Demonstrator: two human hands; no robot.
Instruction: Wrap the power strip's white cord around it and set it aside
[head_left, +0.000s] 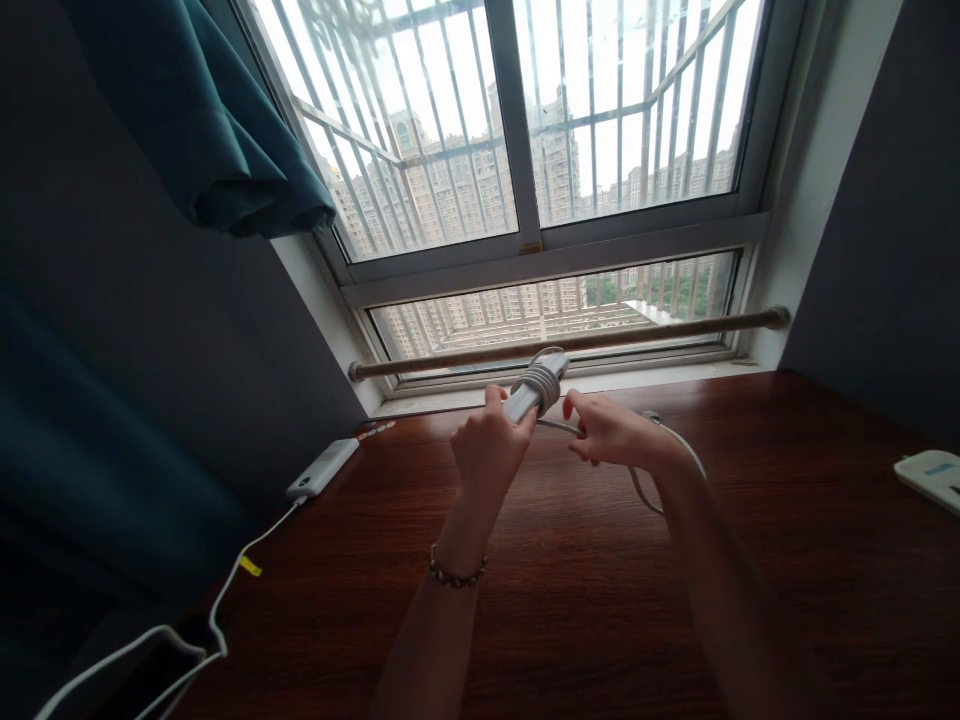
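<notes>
My left hand [489,442], with a beaded bracelet on its wrist, is closed around the lower end of a white power strip [521,402]. The strip is held tilted above the table, its upper end towards the window. Several turns of grey-white cord [543,386] are wound around its upper part. From the coil, the cord runs to my right hand [616,430], whose curled fingers grip it just to the right. Its loose end loops behind my right wrist, where what looks like the plug [651,416] is partly hidden.
A dark red-brown wooden table [555,570] lies under my arms. At its left edge is a white device [324,468] with a white cable attached. Another white item [930,475] lies far right. A horizontal rail [660,332] crosses the barred window; a teal curtain [225,150] hangs left.
</notes>
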